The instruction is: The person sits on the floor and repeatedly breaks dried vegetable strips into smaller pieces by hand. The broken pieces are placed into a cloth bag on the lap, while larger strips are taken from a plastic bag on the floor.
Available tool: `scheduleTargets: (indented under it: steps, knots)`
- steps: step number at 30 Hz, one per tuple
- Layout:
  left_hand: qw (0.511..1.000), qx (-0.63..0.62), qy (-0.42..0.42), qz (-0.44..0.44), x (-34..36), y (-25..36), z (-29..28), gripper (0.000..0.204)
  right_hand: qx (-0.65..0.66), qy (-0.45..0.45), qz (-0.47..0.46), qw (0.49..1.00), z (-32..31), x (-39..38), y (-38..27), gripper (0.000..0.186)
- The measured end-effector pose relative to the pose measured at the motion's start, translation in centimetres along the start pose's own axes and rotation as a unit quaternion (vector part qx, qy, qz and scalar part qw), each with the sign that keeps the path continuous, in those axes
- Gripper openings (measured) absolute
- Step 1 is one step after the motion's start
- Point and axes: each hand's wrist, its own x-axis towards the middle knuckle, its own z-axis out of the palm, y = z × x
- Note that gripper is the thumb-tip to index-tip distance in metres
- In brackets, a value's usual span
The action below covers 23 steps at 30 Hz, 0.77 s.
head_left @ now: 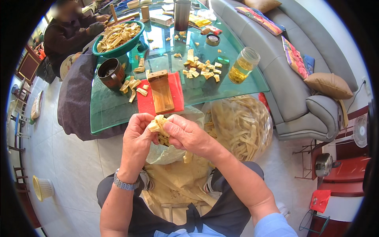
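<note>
Both my hands meet over my lap, just in front of the glass table's near edge. Between them is a pale yellow, curled dried piece (158,123), like a strip of bark or root; its exact kind I cannot make out. My left hand (138,132) pinches its left side, and my right hand (185,133) grips its right side with thumb on top. Right beyond my fingers, a wooden block tool (162,94) lies on a red cloth (178,89). Below my hands hangs an open clear plastic bag (160,156) with similar pieces showing.
Cut pieces (205,70) lie scattered on the glass table (221,89). On it stand a dark mug (111,74), a glass jar (244,65) and a teal basin (118,51) heaped with strips. A bag of long strips (241,126) sits right. Another person (67,35) works far left.
</note>
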Motion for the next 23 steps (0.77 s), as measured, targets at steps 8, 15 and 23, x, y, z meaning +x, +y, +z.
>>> scheduleTargets:
  steps: [8, 15, 23]
  knots:
    - [0.996, -0.072, -0.030, -0.045, -0.3, 0.6, 0.6, 0.019, -0.023, 0.054, -0.029, 0.998, 0.1, 0.2, 0.5, 0.029]
    - [0.996, -0.058, 0.028, -0.056, 0.1, 1.0, -0.4, 0.018, -0.151, 0.118, -0.035, 0.981, 0.9, -0.1, -0.1, 0.034]
    - [0.984, -0.149, 0.000, -0.095, 1.0, 1.2, -3.1, 0.016, -0.275, 0.124, -0.056, 0.952, 1.1, -1.2, -0.8, 0.027]
